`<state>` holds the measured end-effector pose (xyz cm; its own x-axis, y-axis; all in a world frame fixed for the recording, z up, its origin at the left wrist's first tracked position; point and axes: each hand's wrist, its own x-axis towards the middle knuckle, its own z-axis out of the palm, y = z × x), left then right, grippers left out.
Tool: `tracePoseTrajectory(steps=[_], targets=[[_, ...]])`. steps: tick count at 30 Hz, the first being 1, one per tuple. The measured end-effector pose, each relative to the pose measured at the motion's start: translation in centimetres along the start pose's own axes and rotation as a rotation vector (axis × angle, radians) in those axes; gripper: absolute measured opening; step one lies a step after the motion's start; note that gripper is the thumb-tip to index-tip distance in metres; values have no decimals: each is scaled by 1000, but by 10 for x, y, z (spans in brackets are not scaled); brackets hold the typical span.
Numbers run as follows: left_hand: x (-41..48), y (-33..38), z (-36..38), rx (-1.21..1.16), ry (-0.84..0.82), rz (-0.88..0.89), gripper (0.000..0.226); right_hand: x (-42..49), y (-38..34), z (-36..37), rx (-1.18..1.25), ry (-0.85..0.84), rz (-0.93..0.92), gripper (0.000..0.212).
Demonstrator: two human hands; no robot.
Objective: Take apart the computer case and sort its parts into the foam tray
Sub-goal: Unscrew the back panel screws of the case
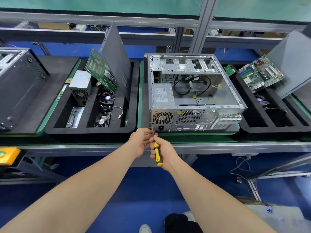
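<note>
An open silver computer case (223, 91) lies on its side in the middle of the bench, with its rear panel facing me. Inside it I see the power supply (162, 95) and loose black cables (185, 86). My right hand (165, 153) grips a yellow-and-black screwdriver (157, 154). The tip sits at the lower left corner of the rear panel. My left hand (141, 140) pinches the screwdriver's metal shaft near the tip. A black foam tray (50, 126) to the left holds a power supply, fans, a circuit board and a grey side panel.
A closed black case (18, 88) stands at the far left. A second foam tray (252, 130) at the right carries a motherboard (262, 74) and a grey panel. An aluminium frame post (202, 26) rises behind the case. A yellow box (8, 155) hangs below the bench's left edge.
</note>
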<state>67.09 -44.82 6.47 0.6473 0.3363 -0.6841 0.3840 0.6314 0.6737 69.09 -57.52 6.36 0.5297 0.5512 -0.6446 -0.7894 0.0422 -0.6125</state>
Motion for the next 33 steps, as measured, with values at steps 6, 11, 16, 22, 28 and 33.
tracePoseTrajectory(steps=[6, 11, 16, 22, 28, 33], targets=[[-2, -1, 6, 6, 7, 18, 20, 1, 5, 5, -359, 196, -230, 30], [-1, -9, 4, 20, 14, 40, 22, 4, 8, 5, -689, 358, -403, 33], [1, -13, 8, -43, 28, 23, 22, 4, 11, 7, -764, 419, -454, 32], [-1, -13, 13, -69, 20, -12, 17, 0, 13, 5, -741, 411, -441, 31], [-5, -15, 27, -6, 4, -3, 16, -6, 12, -5, -698, 406, -425, 35], [-10, -29, 54, 75, 4, 97, 15, -14, 6, -30, -723, 453, -431, 34]])
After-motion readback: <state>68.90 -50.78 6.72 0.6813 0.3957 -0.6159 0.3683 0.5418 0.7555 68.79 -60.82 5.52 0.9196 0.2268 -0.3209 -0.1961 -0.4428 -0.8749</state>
